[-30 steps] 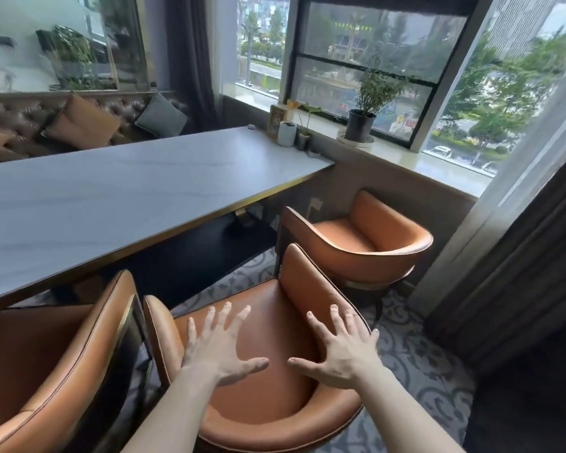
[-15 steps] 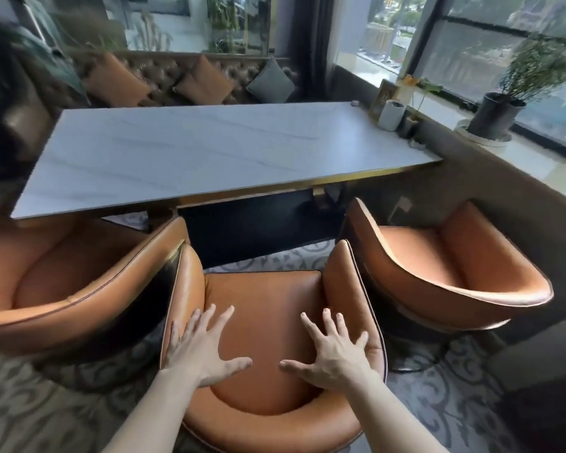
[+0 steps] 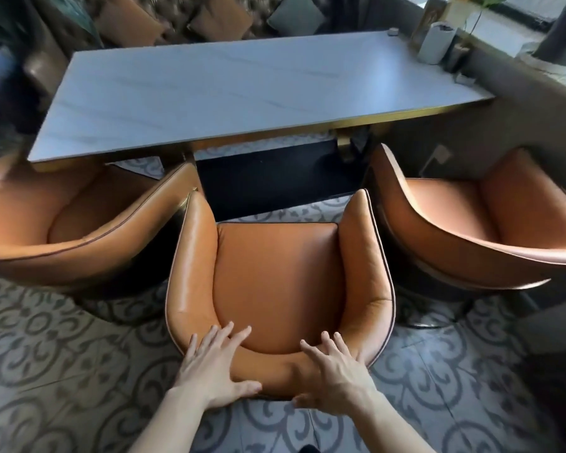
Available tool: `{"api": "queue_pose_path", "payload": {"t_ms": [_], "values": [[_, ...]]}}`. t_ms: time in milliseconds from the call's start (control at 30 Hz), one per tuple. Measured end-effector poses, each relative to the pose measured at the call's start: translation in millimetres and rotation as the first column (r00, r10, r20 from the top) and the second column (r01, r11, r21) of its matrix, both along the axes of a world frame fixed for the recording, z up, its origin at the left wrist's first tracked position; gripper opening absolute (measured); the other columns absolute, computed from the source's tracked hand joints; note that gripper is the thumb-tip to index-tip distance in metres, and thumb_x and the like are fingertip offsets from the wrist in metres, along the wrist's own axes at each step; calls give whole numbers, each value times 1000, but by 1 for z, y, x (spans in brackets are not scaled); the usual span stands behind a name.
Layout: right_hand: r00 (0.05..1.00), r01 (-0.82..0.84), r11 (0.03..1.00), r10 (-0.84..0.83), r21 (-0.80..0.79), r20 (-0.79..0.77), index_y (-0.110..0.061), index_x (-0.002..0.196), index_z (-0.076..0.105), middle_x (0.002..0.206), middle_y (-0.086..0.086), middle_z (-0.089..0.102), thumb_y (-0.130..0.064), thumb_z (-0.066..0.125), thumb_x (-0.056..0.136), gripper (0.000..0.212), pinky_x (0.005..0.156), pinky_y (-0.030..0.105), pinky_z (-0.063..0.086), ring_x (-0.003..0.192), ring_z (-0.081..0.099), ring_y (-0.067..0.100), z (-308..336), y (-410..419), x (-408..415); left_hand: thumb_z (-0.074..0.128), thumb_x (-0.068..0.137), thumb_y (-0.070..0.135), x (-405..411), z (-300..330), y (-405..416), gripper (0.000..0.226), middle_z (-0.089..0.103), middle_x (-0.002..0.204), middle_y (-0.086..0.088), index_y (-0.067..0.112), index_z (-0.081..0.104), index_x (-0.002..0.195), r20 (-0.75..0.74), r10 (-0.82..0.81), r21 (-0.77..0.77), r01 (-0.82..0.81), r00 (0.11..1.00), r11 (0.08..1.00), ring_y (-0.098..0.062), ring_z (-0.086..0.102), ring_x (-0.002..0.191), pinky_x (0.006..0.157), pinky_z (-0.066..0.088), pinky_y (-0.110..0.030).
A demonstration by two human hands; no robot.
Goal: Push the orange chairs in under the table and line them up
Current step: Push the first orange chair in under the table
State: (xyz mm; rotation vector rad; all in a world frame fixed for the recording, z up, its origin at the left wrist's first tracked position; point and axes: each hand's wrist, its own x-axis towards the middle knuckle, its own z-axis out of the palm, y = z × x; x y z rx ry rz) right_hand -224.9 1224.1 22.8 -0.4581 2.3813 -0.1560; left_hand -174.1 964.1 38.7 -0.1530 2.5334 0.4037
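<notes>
Both hands lie flat, fingers spread, on the curved back of the middle chair [image 3: 276, 282]: left hand [image 3: 214, 367], right hand [image 3: 332, 376] (neither grips). That chair faces the table [image 3: 229, 89], clear of its near edge, between two other orange chairs [image 3: 79, 220].

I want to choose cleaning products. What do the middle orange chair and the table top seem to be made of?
Middle orange chair: probably leather or faux leather with a smooth, slightly glossy finish; it shows sheen, creases and piped edges. Which of the two, I cannot tell.
Table top: looks like polished pale stone, marble or sintered slab, judging by faint grey veins; the gold-coloured edge band looks like metal.
</notes>
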Motion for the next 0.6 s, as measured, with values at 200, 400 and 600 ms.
{"api": "queue_pose_path", "payload": {"t_ms": [200, 400, 600], "values": [[994, -11, 1000, 12, 8, -109, -45, 155, 19, 164, 5, 21, -65, 72, 81, 93, 116, 66, 23, 155, 7, 30, -25, 4, 27, 52, 70, 84, 24, -32, 3, 97, 6, 165, 12, 52, 7, 150, 37, -43, 36, 41, 998, 998, -15, -4, 151, 122, -5, -49], [980, 27, 1000, -28, -8, -195, -44, 152, 29, 152, 2, 33, -62, 68, 84, 80, 111, 61, 32, 149, 17, 29, -34, -3, 30, 56, 81, 72, 38, -53, -3, 81, 12, 163, 15, 53, 14, 148, -69, -14, 84, 20, 997, 996, -12, -1, 150, 122, 1, -44], [990, 3, 999, 5, 52, -140, -47, 157, 14, 168, 8, 10, -60, 58, 93, 78, 118, 63, 21, 157, 0, 32, -44, -1, 30, 53, 90, 64, 35, -55, 1, 66, 21, 160, 14, 53, 22, 147, -182, -5, 75, 19, 983, 997, -13, 5, 150, 123, 6, -39]]}}
